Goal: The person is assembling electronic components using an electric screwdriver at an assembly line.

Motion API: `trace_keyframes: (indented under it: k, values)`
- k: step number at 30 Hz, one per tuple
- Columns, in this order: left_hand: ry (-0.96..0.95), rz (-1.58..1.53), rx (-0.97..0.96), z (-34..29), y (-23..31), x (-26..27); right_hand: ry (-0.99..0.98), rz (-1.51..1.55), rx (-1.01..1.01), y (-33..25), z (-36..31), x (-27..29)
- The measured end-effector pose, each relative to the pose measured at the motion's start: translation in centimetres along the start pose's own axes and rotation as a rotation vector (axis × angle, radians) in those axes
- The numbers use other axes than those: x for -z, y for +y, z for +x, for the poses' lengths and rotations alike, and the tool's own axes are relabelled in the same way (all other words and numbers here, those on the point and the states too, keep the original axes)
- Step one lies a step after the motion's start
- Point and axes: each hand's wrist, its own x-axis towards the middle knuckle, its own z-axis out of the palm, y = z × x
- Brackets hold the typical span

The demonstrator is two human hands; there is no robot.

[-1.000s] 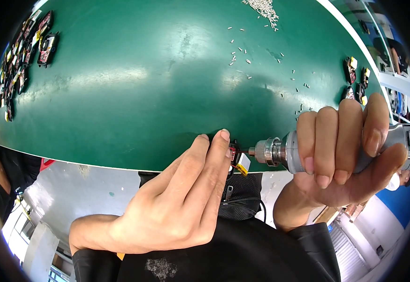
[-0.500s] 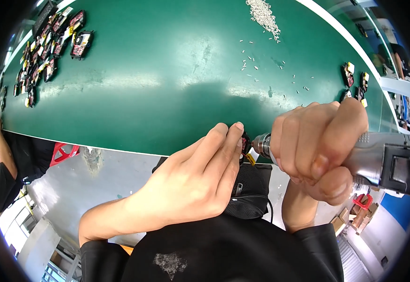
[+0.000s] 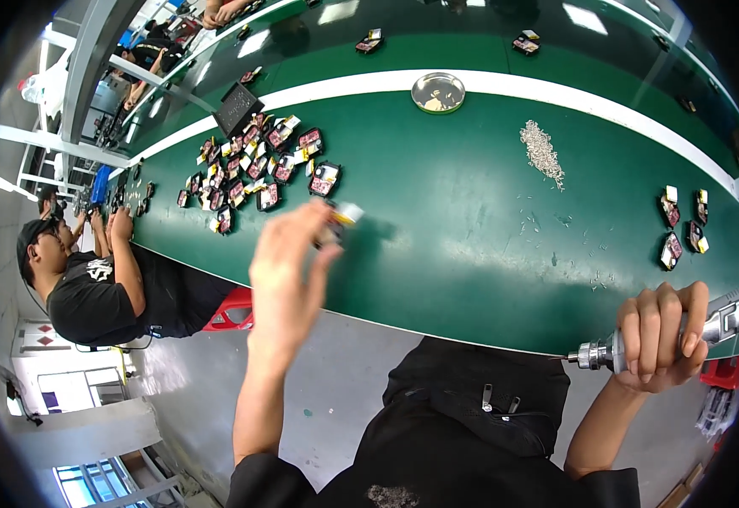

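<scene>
In the fingers of my left hand (image 3: 287, 267) is a small black housing (image 3: 332, 229) with a white and yellow tag, blurred and partly hidden by the fingers. It is raised over the table, near a cluster of similar black and red housings (image 3: 269, 197). My right hand (image 3: 659, 337) is wrapped round a silver electric screwdriver (image 3: 594, 355) at the front right edge of the table. The thin bit points left and touches nothing.
The green table (image 3: 437, 229) carries a heap of small metal screws (image 3: 541, 154), with loose ones scattered nearer. A round metal dish (image 3: 438, 78) and black tray (image 3: 238, 110) stand behind. Several housings (image 3: 671, 251) lie at right. A co-worker (image 3: 90, 288) sits at left.
My left hand has moved left with the housing, away from the screwdriver tip. The screwdriver, still in my right hand, appears farther right and lower. The view has tilted up, showing more of the table.
</scene>
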Motion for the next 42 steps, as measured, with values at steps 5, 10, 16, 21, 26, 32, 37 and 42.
trace_keyframes:
  k: [5,10,16,21,26,32,37,42]
  values:
    - [-0.083,0.544,0.311,0.7,-8.7,-1.4,0.166,-0.068,-0.084,0.0,-2.5,0.7]
    - [-0.056,0.097,0.011,1.8,1.4,-4.3,0.310,0.043,-0.171,1.9,-4.5,1.7]
    - [-0.124,-0.189,-0.243,5.7,9.3,-9.1,0.341,0.107,-0.117,2.2,-5.6,2.3]
    - [-0.133,-0.067,-0.328,8.6,9.8,-10.7,0.316,0.134,-0.149,1.8,-5.8,2.7]
    - [-0.179,0.069,-0.596,10.0,9.2,-10.7,0.327,0.157,-0.149,1.6,-5.8,2.8]
    - [-0.169,0.015,-0.644,10.4,7.3,-11.2,0.334,0.163,-0.153,1.5,-5.9,2.5]
    - [-0.164,-0.346,-0.163,7.0,7.2,-10.2,0.361,0.132,-0.162,1.4,-5.7,2.1]
    - [-0.227,-0.972,0.159,1.9,10.4,-9.1,0.371,0.091,-0.127,1.3,-4.6,1.6]
